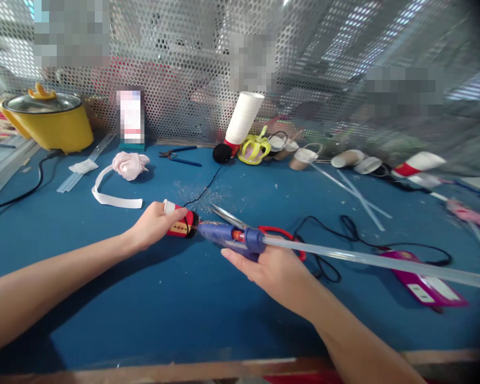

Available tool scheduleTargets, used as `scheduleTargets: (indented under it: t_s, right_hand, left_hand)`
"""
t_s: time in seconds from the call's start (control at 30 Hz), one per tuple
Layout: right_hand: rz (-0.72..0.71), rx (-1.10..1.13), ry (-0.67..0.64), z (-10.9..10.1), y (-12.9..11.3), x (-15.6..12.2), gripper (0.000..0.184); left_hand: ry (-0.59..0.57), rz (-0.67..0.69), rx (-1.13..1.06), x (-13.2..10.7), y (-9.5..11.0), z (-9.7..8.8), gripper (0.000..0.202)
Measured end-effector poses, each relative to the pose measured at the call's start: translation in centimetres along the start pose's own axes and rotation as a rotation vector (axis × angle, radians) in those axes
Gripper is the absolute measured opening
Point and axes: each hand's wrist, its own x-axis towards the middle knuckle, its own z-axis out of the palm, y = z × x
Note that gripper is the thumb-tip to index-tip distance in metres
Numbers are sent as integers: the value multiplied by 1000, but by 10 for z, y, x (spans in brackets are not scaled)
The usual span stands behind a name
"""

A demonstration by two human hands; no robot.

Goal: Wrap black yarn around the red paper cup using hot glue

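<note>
My left hand (pixel 154 225) is closed around a paper cup (pixel 180 228) lying on its side, wrapped in red with a gold label and a black band at its right end. From that end a black yarn strand (pixel 208 186) runs back to a black yarn ball (pixel 222 153). My right hand (pixel 274 264) grips a blue glue gun (pixel 230 236), whose tip points left and meets the cup's black end. A long clear glue stick (pixel 364 258) sticks out of the gun's rear. Behind the gun lie scissors (pixel 229 216) with red handles, partly hidden.
At the back stand a yellow electric pot (pixel 50 125), a phone (pixel 130 117), a stack of white cups (pixel 245 114) and a yellow basket-like piece (pixel 254 149). Pliers (pixel 182 154) and a pale fabric roll (pixel 128 166) lie nearer. A purple power strip (pixel 424 280) with black cable is at right.
</note>
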Motion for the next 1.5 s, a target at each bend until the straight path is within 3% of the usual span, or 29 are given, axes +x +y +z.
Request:
scheduleTargets:
  t_s: [0.2,0.43,0.6,0.73,1.1,1.5]
  right_hand:
    - [-109,-130,31,1,-1,1,17]
    - [33,-69,20,-4,-6,6,24]
    - [-14,-134,-108,-7,-9,6,27]
    - [14,-147,-122,-8,-10,7,24]
    - [149,110,-1,-6,-5,5,24]
    - [297,321,-26,-5,-7,18,19]
  left_hand:
    - [2,22,-58,2,0,0,33]
    - [-5,-6,-10,1,-1,1,36]
    - [6,1,-7,1,1,0,36]
    - [9,-14,-16,1,0,0,36]
    - [-31,40,-13,1,-4,1,37]
    - [-38,84,8,0,-7,2,39]
